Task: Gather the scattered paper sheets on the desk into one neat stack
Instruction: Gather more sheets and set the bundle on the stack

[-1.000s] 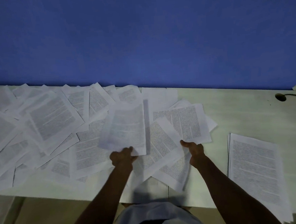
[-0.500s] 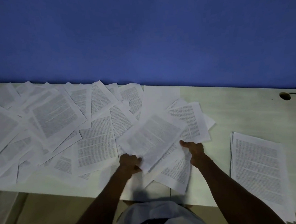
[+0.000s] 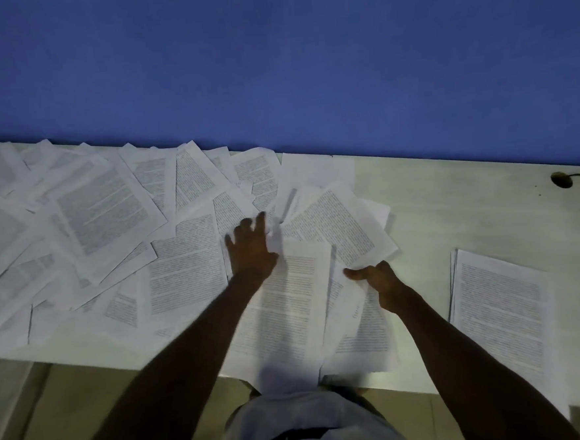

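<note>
Reaching over the bench (image 3: 452,208), a left hand (image 3: 251,253) lies spread, fingers straight, on scattered paper sheets (image 3: 102,212) while the right hand (image 3: 377,279) apparently pinches one sheet (image 3: 344,226)'s edge, a neat stack (image 3: 501,311) well apart at right, print too blurred to read.

left hand (image 3: 249,253) released sheet (image 3: 288,309) | now reaching forward, fingers spread

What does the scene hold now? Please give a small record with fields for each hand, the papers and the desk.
left hand: fingers spread, reaching over the scattered sheets
right hand: holds the near edge of a printed sheet
neat stack: lies apart, at the right of the desk
scattered sheets: overlapping, cover the left and middle
cable hole: far right corner
</note>
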{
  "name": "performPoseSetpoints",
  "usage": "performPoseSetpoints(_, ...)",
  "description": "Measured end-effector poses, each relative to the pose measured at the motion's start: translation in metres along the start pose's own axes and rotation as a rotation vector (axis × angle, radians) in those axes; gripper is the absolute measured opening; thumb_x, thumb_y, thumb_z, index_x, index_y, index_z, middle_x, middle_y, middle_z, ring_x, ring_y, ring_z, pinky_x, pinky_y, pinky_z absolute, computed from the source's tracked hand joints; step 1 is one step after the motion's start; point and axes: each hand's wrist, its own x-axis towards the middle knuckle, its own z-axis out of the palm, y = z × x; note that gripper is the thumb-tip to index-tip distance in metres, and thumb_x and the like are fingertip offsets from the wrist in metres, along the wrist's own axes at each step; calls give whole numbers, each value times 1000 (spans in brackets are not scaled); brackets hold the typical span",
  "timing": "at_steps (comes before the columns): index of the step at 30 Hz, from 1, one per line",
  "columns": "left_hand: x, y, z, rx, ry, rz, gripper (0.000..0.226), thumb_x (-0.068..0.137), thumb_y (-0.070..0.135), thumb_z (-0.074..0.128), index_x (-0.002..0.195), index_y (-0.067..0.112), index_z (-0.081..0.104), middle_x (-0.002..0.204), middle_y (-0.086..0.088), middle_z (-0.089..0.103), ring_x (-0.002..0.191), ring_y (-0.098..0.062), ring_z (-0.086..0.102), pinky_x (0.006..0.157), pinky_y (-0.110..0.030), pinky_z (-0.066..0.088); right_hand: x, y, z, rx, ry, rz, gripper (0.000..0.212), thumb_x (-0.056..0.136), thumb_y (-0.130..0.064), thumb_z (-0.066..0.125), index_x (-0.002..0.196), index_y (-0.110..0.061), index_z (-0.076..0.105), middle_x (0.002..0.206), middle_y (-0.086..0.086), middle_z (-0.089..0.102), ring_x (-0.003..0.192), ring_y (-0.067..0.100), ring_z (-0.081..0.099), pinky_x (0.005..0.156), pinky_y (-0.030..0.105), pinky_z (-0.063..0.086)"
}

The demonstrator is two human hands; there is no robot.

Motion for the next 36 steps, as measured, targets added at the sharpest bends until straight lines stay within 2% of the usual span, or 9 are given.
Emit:
performPoseSetpoints(3, -36, 0, 15, -276, 23, -481, 120, 69, 69, 76, 153, 7, 18, 150, -26, 34, 137, -42, 38, 108, -58, 37, -5, -3, -1, 21, 3, -4, 47, 81, 2, 80, 123, -13, 66, 119, 9, 75, 115, 37, 68, 96, 56, 57)
performPoseSetpoints(5, -53, -13, 28, -347, -49, -618, 126, 61, 81, 71, 147, 2, 25, 145, -26, 41, 133, -43, 42, 107, -58, 39, -6, -4, -3, 70, -39, -8, 48, 83, 3, 77, 127, -12, 65, 122, 11, 73, 117, 37, 68, 96, 56, 57)
performPoseSetpoints(9, -52, -44, 36, -618, -233, -390, 92, 61, 77, 77, 126, 16, 60, 122, -2, 67, 122, -28, 61, 104, -45, 47, -8, -14, -6, 64, -144, -6, 55, 85, 0, 76, 136, -14, 62, 131, 12, 70, 121, 35, 66, 102, 56, 54)
performPoseSetpoints(12, -47, -50, 15, -737, -505, -166, 44, 77, 21, 86, 117, 14, 67, 114, 4, 69, 117, -21, 63, 86, -23, 51, -1, -17, -7, 99, -130, 14, 49, 88, -6, 73, 136, -14, 64, 131, 12, 70, 123, 38, 64, 106, 54, 51)
performPoseSetpoints(19, -62, -38, 18, -709, -872, -175, 55, 82, 7, 79, 133, 11, 59, 133, 1, 61, 131, -23, 51, 112, -40, 41, 9, -7, 9, 131, 227, 31, 51, 95, -26, 73, 141, -10, 60, 136, 3, 66, 122, 26, 62, 112, 41, 45)
performPoseSetpoints(26, -58, -68, 2, -594, -711, -273, 57, 73, 21, 89, 122, 6, 63, 126, -10, 64, 116, -30, 61, 90, -40, 58, 8, -6, -3, 112, 334, 46, 42, 97, -10, 69, 138, -4, 59, 127, 6, 66, 117, 29, 61, 108, 39, 46)
performPoseSetpoints(28, -55, -79, -6, -724, -774, -210, 54, 74, 22, 88, 120, 3, 67, 121, -12, 69, 112, -30, 66, 92, -43, 58, 6, -4, -7, 76, 311, 52, 38, 96, -7, 69, 133, -5, 63, 128, 9, 68, 117, 31, 63, 109, 46, 48)
performPoseSetpoints(32, -43, -90, -28, -1149, -724, -229, 57, 71, 21, 89, 119, -2, 68, 120, -16, 71, 112, -35, 67, 98, -53, 53, -4, -7, -9, -25, 228, 45, 20, 96, -6, 70, 115, -9, 67, 113, 9, 73, 95, 24, 69, 81, 37, 56)
performPoseSetpoints(36, -21, -62, -34, -838, -472, -175, 41, 74, 19, 88, 106, 0, 70, 98, -4, 71, 91, -19, 66, 78, -27, 56, -8, -11, -5, -37, 157, -12, 19, 93, -5, 74, 110, -13, 70, 110, 6, 76, 100, 24, 72, 93, 41, 57)
